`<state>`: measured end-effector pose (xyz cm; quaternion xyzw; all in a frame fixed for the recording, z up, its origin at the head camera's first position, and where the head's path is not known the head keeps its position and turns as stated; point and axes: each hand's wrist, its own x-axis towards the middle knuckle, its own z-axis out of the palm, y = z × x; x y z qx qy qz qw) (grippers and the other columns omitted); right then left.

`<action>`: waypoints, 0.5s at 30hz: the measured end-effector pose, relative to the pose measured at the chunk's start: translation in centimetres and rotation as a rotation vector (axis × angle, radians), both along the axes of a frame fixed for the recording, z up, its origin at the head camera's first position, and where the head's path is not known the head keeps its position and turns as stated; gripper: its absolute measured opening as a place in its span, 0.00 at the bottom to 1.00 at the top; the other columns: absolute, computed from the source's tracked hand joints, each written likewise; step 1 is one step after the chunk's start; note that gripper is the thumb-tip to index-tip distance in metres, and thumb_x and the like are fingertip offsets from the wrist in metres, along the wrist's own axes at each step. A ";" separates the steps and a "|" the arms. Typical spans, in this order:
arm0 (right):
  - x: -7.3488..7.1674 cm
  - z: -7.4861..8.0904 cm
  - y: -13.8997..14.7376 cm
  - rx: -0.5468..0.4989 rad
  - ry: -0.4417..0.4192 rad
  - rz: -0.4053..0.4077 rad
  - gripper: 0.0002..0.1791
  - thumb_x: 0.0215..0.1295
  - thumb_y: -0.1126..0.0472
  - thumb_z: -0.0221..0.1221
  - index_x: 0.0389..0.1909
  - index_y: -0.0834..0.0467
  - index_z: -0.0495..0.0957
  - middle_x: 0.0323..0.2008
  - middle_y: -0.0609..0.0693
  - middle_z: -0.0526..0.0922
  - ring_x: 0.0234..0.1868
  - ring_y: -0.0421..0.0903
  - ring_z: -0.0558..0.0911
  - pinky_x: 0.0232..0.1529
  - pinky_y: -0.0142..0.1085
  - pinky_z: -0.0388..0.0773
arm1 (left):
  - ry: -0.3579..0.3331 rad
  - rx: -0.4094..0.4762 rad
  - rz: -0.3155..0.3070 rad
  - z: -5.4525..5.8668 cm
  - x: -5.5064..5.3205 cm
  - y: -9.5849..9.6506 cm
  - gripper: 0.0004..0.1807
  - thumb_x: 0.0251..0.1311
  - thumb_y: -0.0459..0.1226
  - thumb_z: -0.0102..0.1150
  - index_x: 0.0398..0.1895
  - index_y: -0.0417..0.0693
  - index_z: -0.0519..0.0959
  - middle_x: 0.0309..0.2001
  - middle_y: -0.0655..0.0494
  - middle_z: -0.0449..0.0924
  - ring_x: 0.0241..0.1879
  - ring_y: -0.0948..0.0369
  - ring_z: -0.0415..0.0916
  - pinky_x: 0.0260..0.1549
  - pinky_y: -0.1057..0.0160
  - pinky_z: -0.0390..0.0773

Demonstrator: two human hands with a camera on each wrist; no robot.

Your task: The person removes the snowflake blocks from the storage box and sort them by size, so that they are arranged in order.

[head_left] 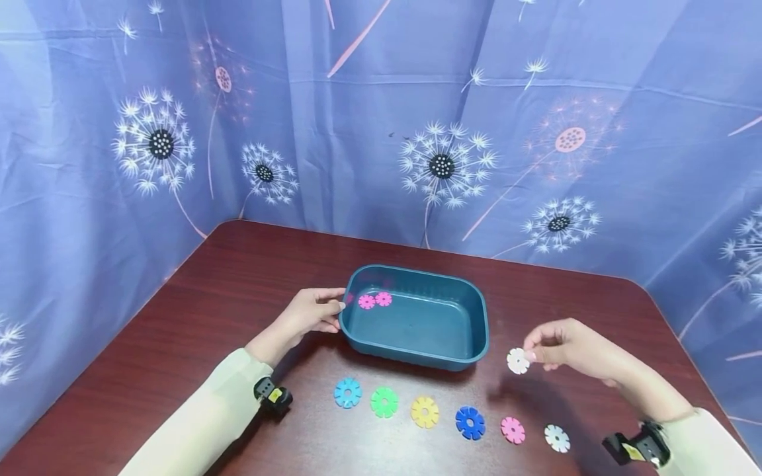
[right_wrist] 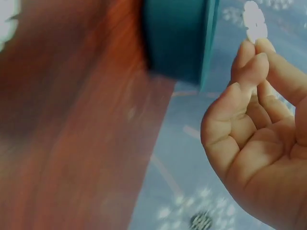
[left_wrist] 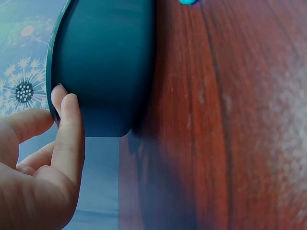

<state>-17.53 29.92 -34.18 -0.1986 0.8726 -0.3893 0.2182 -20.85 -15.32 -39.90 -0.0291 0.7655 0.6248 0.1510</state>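
A teal plastic basin [head_left: 417,360] stands on the table. At its left end my left hand [head_left: 311,311] grips the rim between thumb and fingers; the left wrist view shows the fingertips against the basin's wall [left_wrist: 103,62]. To the right of the basin, my right hand [head_left: 562,345] pinches a white notched plastic disc [head_left: 518,361] above the table. The right wrist view has that white disc [right_wrist: 254,21] upright between the fingertips. Inside the basin, two pink notched discs [head_left: 375,301] lie side by side near the left back.
In front of the basin runs a row of notched discs: light blue [head_left: 348,393], green [head_left: 384,402], yellow [head_left: 424,412], dark blue [head_left: 470,423], pink [head_left: 512,430] and white [head_left: 557,438]. Behind the dark red wooden table [head_left: 238,277] hangs a blue dandelion-print curtain [head_left: 357,132].
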 end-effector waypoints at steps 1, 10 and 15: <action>0.2 -0.4 0.7 -0.004 -0.007 0.012 0.09 0.72 0.64 0.59 0.42 0.68 0.81 0.31 0.32 0.82 0.31 0.32 0.80 0.33 0.31 0.82 | 0.003 -0.003 0.002 0.1 0.1 -0.1 0.27 0.70 0.32 0.57 0.71 0.35 0.70 0.22 0.57 0.81 0.21 0.68 0.80 0.29 0.69 0.88; 2.3 -3.0 6.7 -0.028 -0.070 0.014 0.08 0.74 0.67 0.56 0.41 0.68 0.80 0.35 0.29 0.83 0.37 0.27 0.80 0.35 0.29 0.83 | 0.000 -0.004 0.004 0.5 0.3 -0.2 0.27 0.70 0.32 0.57 0.71 0.34 0.70 0.22 0.57 0.81 0.21 0.68 0.80 0.30 0.69 0.88; 3.1 -4.2 9.4 -0.112 -0.194 0.117 0.08 0.75 0.69 0.52 0.42 0.67 0.79 0.37 0.28 0.83 0.39 0.26 0.79 0.34 0.28 0.80 | -0.006 -0.013 0.017 0.3 0.3 -0.2 0.27 0.70 0.32 0.57 0.71 0.35 0.71 0.25 0.53 0.83 0.21 0.67 0.80 0.31 0.68 0.89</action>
